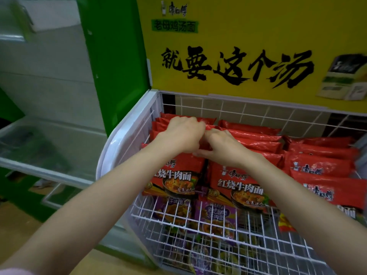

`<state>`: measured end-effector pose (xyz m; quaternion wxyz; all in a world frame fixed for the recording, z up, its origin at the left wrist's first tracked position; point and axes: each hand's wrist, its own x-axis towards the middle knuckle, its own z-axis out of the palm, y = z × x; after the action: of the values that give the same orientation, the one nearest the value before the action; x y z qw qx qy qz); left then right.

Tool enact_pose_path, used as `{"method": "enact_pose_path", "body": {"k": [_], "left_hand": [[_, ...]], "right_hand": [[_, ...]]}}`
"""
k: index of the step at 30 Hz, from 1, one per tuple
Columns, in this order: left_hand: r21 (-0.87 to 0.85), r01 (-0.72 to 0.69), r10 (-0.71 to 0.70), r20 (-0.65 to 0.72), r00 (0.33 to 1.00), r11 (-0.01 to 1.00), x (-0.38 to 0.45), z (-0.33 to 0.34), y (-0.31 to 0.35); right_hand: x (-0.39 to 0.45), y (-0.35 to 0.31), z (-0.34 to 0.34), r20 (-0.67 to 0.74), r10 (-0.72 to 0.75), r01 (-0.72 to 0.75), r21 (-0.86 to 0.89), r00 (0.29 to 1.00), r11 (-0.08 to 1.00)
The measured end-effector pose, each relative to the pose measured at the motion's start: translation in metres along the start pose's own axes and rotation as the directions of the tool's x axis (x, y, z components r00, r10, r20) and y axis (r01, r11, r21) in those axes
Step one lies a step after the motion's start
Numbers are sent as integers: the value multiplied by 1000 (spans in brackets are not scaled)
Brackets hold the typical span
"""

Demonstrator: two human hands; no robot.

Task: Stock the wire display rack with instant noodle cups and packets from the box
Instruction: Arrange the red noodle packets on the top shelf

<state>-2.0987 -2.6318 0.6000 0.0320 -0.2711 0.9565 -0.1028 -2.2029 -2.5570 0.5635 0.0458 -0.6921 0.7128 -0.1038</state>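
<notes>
Both hands, left (181, 133) and right (222, 147), fingers curled on red packets (246, 183) at rack's (198, 231) back-left corner; risk: overpacked row buckles, front packets tip over the front edge.

Red noodle packets (236, 187) fill the white wire rack (198, 221) — purple packets (215, 215) below, yellow sign (248, 36) with black brushstrokes above.
</notes>
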Motion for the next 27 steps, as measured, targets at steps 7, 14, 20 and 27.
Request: {"method": "enact_pose_path", "body": {"k": [7,14,20,27], "left_hand": [[-256,-251,212,-169,963,934,39,-17,77],[-309,-373,349,-132,928,875,69,-25,135],[-299,-254,222,-138,965,920,111,-28,158],[-234,-88,95,18,995,968,149,-31,199]], "right_hand": [[-72,47,-33,-189,309,-282,154,932,947],[-134,104,-57,-209,479,-459,135,853,878],[-159,184,-80,-176,660,-630,202,730,750],[-146,245,-73,-37,693,-688,94,720,720]]}}
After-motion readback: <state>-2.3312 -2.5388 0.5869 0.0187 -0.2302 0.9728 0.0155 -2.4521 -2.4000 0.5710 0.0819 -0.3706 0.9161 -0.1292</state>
